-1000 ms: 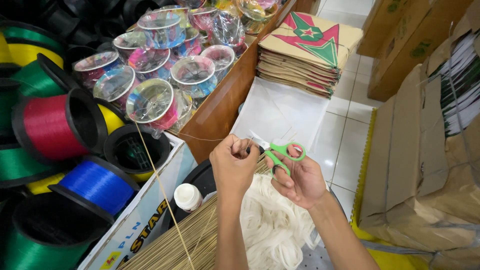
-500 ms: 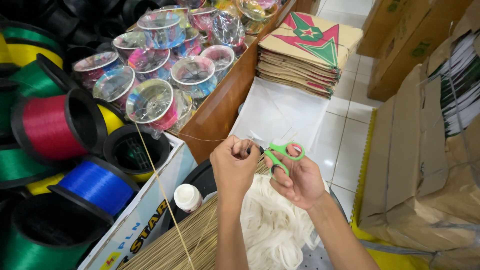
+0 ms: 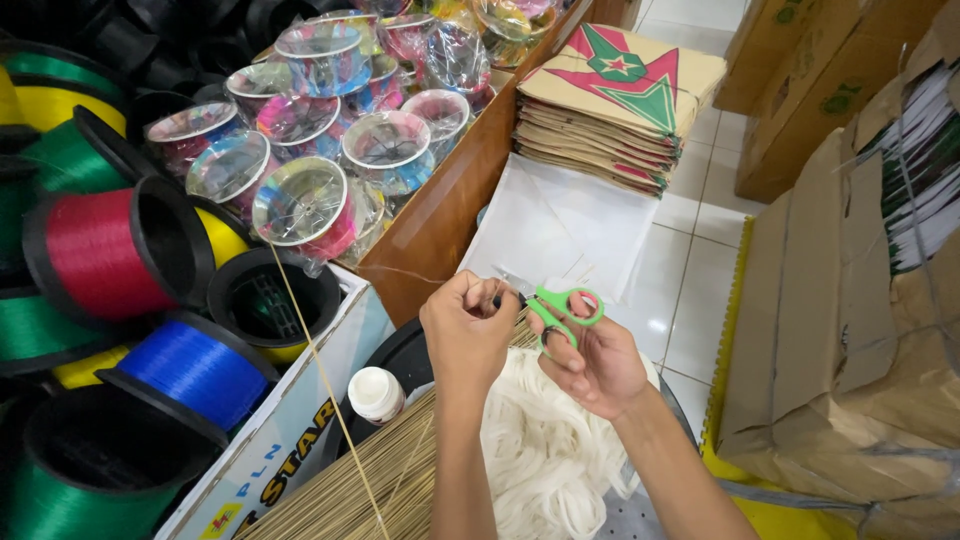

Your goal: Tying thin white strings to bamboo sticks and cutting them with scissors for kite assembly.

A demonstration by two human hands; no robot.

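My right hand (image 3: 598, 362) grips small green-handled scissors (image 3: 556, 305), blades pointing left toward my left hand (image 3: 468, 327). The left hand's fingers are pinched on a thin thread (image 3: 400, 274) that runs off left toward the clear spools. Both hands hover above a heap of white string (image 3: 545, 450) and a bundle of thin bamboo sticks (image 3: 355, 490). What sits between the blades is hidden by my left fingers.
Large reels of red (image 3: 95, 255), blue (image 3: 195, 370), green and yellow line fill the left. Clear plastic spools (image 3: 300, 205) sit in a wooden bin (image 3: 450, 215). A stack of paper kites (image 3: 620, 95), white sheets (image 3: 560, 225), a small white bottle (image 3: 377, 393) and cardboard boxes (image 3: 840, 300) surround me.
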